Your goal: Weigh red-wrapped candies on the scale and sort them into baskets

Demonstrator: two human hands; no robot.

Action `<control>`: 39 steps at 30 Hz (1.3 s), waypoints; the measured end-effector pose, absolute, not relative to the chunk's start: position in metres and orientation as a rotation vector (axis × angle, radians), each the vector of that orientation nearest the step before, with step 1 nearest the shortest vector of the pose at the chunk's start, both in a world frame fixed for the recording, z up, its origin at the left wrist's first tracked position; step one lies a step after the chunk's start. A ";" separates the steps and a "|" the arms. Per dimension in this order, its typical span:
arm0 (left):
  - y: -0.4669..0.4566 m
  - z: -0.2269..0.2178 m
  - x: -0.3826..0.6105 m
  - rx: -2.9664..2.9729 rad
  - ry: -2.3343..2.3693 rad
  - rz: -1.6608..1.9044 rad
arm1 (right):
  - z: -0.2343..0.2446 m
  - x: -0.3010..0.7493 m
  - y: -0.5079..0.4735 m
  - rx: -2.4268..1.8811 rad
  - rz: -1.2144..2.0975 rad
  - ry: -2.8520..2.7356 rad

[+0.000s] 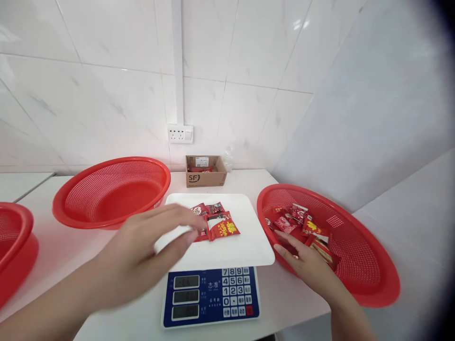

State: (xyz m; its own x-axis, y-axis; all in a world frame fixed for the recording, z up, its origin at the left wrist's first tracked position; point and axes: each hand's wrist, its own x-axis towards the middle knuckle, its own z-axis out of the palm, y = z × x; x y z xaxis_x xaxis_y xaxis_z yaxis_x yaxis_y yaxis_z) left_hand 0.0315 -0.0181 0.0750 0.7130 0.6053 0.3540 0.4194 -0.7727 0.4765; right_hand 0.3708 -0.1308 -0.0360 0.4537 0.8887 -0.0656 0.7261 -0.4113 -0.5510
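red snack packets (223, 227) lie on the "志准" scale (213, 303) by your half-open, empty left hand (142, 251); your right hand (304, 258), fingers slightly parted, is inside the perforated basket (359, 260), its hold unclear; the carton (209, 179) reads "sf".

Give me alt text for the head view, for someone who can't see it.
A person's blurred left hand is over the white tray of a scale by red packets, contact unclear; the right hand reaches into a red basket holding more packets. Two other red baskets stand at left, a cardboard box behind.
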 end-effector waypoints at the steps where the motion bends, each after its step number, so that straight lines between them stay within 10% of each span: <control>1: -0.006 0.072 0.041 2.564 0.826 0.625 | -0.035 0.371 -0.131 -2.260 0.480 -1.358; 10: 0.042 -0.003 0.080 2.722 0.860 0.208 | -0.025 0.348 -0.120 -2.180 0.066 -1.501; 39: 0.048 -0.017 0.091 2.521 0.820 0.202 | -0.011 0.270 -0.064 -1.628 0.412 -2.166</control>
State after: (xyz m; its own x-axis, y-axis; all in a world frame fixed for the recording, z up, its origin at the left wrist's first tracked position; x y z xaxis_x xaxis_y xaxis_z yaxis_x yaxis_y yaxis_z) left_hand 0.0909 0.0476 -0.0173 0.8097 0.5869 -0.0072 0.5163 -0.7063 0.4843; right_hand 0.2697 -0.0636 -0.0112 -0.2434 0.9602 0.1371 0.8430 0.2794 -0.4597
